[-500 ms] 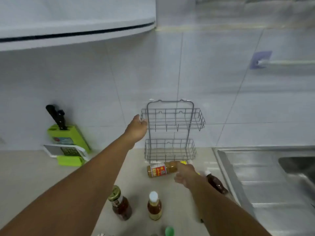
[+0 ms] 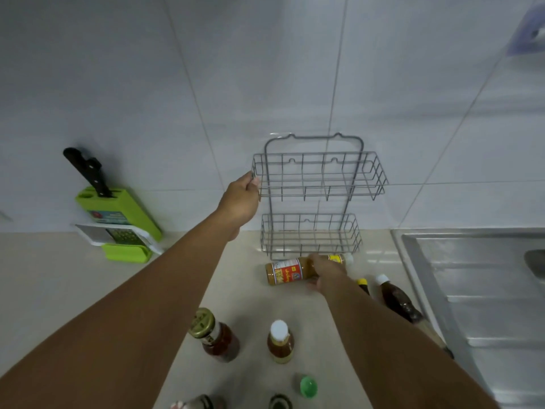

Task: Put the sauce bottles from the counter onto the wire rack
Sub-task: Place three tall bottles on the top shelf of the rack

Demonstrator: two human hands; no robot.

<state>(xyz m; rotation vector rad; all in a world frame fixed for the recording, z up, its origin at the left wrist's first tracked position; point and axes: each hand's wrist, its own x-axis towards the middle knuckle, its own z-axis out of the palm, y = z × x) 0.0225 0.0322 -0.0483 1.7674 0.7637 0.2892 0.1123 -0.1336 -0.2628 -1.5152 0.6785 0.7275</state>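
A grey two-tier wire rack [image 2: 320, 188] stands against the tiled wall, both baskets empty. My left hand [image 2: 241, 199] grips the left end of its upper basket. A tan sauce bottle with a red label [image 2: 287, 272] lies on its side on the counter just in front of the rack, and my right hand [image 2: 326, 270] is closed over its middle. Behind my right forearm lie a dark bottle with a white cap [image 2: 396, 298] and a yellow-capped one [image 2: 362, 284]. Nearer me stand a gold-lidded jar [image 2: 215, 335] and a white-capped amber bottle [image 2: 280, 342].
A green knife block with black-handled knives [image 2: 116, 206] and a white grater sit at the back left. A steel sink [image 2: 483, 290] lies to the right of the rack. More caps, one green [image 2: 308, 386], show at the bottom edge.
My right hand has closed further over the lying bottle. My left hand has taken hold of the rack's upper basket. The view has come closer.
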